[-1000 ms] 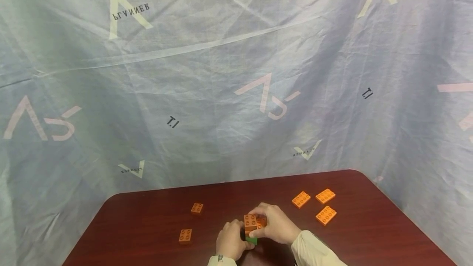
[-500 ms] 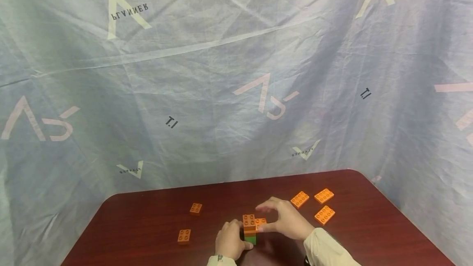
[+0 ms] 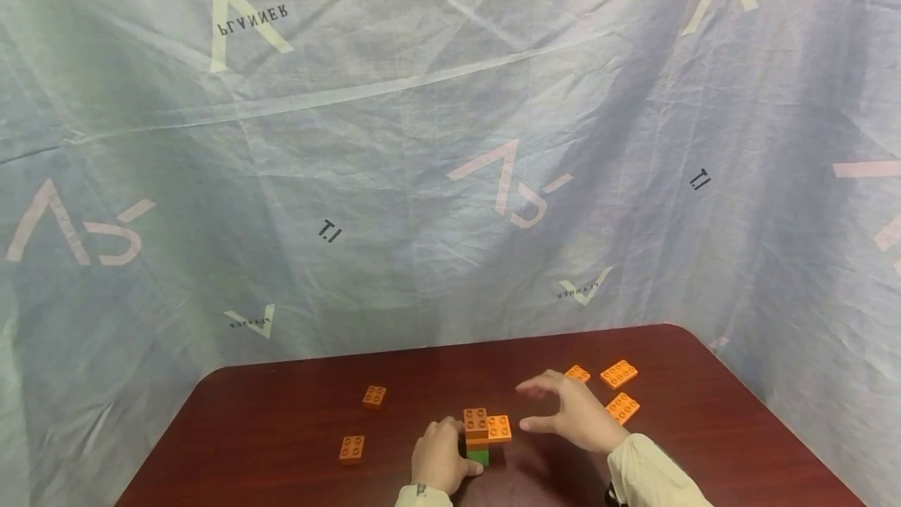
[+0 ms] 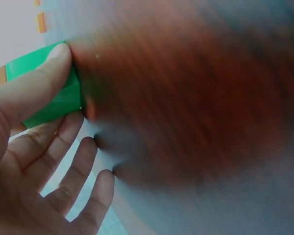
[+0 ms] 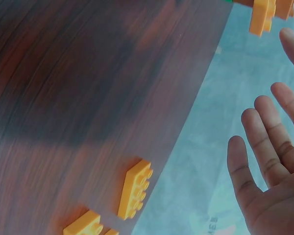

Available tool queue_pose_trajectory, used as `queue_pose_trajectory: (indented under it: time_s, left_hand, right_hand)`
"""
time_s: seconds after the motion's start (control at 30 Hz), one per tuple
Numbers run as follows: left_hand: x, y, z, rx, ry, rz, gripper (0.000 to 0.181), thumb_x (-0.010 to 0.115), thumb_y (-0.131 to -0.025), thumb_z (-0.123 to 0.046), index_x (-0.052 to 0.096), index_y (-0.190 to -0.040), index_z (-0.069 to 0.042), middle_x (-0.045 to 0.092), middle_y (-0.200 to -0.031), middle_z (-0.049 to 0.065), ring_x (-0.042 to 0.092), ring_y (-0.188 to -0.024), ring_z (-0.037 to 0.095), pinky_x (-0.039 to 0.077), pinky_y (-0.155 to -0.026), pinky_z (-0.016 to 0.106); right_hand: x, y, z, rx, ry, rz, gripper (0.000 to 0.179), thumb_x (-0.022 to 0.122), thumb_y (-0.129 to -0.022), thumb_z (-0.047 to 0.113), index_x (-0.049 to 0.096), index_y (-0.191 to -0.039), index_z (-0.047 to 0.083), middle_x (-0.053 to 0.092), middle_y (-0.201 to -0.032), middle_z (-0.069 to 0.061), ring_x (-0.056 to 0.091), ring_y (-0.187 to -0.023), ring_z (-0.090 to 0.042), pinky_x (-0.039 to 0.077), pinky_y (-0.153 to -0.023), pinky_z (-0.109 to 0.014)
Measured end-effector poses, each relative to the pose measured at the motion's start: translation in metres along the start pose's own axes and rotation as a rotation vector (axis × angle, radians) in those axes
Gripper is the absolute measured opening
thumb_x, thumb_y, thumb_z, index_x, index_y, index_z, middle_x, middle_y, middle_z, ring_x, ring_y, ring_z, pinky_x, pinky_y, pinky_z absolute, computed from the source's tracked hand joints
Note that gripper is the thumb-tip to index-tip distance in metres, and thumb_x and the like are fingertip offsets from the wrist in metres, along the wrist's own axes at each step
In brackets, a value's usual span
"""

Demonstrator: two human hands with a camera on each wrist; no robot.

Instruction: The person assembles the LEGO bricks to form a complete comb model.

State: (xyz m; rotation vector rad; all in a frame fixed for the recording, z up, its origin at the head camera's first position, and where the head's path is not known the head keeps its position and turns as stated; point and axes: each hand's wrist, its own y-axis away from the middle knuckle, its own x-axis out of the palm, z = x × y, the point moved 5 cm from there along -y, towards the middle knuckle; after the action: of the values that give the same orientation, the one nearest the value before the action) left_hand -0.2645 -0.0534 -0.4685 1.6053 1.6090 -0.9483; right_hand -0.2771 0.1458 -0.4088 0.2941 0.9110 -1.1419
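Observation:
My left hand (image 3: 439, 458) pinches a green building block (image 4: 56, 100) between thumb and fingers, low at the table surface. On top of the green block sits a flat orange block (image 3: 500, 428) that juts out to the right. A darker orange block (image 3: 475, 419) with four studs stands at the top of this stack. My right hand (image 3: 579, 415) hovers to the right of the stack, holding nothing, its thumb and fingers spread apart. In the right wrist view, the thumb points toward the jutting orange block (image 5: 261, 17) with a gap between them.
Flat orange blocks (image 3: 619, 374) lie at the right of the dark red table (image 3: 281, 421), one partly behind my right hand. Two darker orange blocks, one farther (image 3: 375, 397) and one nearer (image 3: 352, 449), lie to the left. A grey printed cloth (image 3: 394, 257) hangs behind the table.
My right hand has let go of the orange blocks on the stack and moved off to the right, its fingers spreading. My left hand stays at the green block.

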Motion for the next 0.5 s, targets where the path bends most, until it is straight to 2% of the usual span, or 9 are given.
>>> queue_pose_trajectory:
  time_s: [0.23,0.5]
  left_hand:
    - [0.0,0.0,0.0,0.013,-0.017,0.01,0.05,0.086,-0.054,-0.03,0.067,-0.095,-0.009,0.057,-0.084,-0.001,0.053,-0.079,0.022,0.045,-0.072,0.047]
    - [-0.001,0.001,-0.001,0.031,-0.013,-0.015,0.049,0.087,-0.053,-0.03,0.067,-0.092,-0.01,0.055,-0.078,-0.005,0.052,-0.075,0.018,0.045,-0.07,0.045]
  right_hand:
    - [-0.01,0.005,-0.015,0.031,0.024,-0.02,0.048,0.068,-0.07,0.055,0.061,-0.11,0.029,0.057,-0.096,0.017,0.053,-0.089,-0.007,0.046,-0.075,-0.031]
    - [-0.021,0.011,-0.032,0.094,-0.003,-0.024,0.044,0.072,-0.071,0.045,0.06,-0.11,0.028,0.058,-0.099,0.014,0.053,-0.091,-0.013,0.046,-0.075,-0.034]
